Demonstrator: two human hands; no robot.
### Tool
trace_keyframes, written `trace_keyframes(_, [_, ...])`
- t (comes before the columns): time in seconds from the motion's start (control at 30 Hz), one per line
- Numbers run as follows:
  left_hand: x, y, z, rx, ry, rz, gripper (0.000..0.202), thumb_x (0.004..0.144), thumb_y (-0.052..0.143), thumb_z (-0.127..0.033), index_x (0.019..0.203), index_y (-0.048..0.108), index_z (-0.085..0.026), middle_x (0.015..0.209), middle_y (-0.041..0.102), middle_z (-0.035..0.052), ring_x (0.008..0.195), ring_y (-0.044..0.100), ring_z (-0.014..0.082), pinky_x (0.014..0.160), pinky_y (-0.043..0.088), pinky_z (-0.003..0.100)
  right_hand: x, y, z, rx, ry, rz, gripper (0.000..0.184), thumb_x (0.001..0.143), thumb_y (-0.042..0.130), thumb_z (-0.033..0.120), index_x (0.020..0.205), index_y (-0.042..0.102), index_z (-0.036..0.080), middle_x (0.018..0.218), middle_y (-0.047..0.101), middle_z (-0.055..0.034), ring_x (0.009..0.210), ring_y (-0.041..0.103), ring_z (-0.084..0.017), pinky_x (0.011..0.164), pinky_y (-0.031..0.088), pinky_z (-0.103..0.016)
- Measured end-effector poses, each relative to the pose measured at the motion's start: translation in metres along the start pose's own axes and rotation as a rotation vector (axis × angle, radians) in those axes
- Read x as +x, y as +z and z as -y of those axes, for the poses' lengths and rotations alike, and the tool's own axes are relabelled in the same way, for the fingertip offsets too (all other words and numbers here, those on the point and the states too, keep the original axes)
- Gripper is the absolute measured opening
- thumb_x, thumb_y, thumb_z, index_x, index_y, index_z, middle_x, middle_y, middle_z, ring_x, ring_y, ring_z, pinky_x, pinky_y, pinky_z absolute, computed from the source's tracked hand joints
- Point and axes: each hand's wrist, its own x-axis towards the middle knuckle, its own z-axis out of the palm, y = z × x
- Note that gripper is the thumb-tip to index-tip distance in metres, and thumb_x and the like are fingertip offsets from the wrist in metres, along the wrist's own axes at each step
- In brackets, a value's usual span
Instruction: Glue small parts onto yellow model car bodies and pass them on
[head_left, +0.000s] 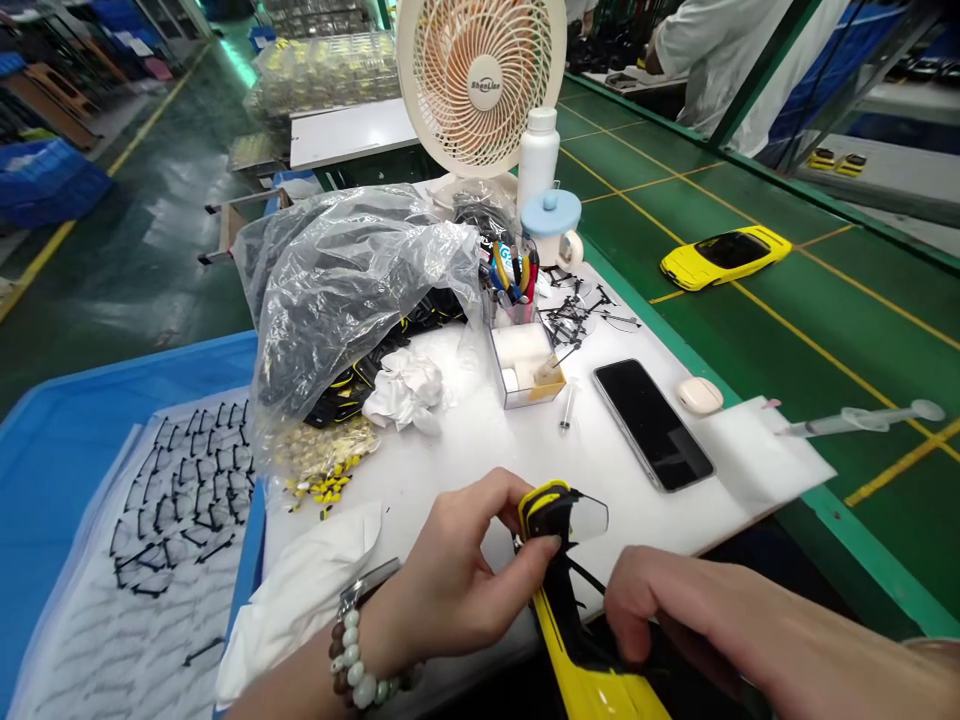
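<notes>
Yellow model car body [577, 650] fills my bottom-centre view, held up just off the near edge of the white workbench [465, 470], with its black-and-yellow end and a clear window piece [589, 518] at the top; the left hand [457, 580] pinches that end, thumb and fingers pressed together on it; the right hand [697, 610] lies just beside the body, fingers curled and close together, and from here I cannot tell whether they touch it; a beaded bracelet [356, 655] circles the left wrist, which rests near a white tissue [296, 600]; small yellow-and-black parts [326, 482] lie scattered beyond it, beside a clear plastic bag [352, 300] and a crumpled white cloth [405, 390]; farther along the bench I can see a clear acrylic box [525, 365], a pot of pliers [511, 275], a black smartphone [652, 425], a small syringe [566, 408] and a white foam board [757, 450] with a larger syringe [862, 420] lying across its edge; a white bottle [538, 155] and a desk fan [472, 80] stand at the far end; a blue tray [45, 500] of black frames sits left; another yellow model car [724, 257] rests on the green conveyor [825, 330] right, and a co-worker's white sleeve [720, 50] shows beyond it.
</notes>
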Motion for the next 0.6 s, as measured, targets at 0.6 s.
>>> trace_keyframes(0.6, [-0.004,0.002,0.001,0.003,0.062,-0.016,0.003,0.083,0.060,-0.015,0.086,0.059,-0.014,0.072,0.064,0.0021,0.063,0.059,0.0115,0.059,0.048,0.021,0.025,-0.016,0.045,-0.289,0.362,0.330,0.022,0.075,0.067,0.040,0.075,0.059,0.020,0.075,0.060,-0.0071,0.056,0.047,-0.016,0.049,0.024,-0.029])
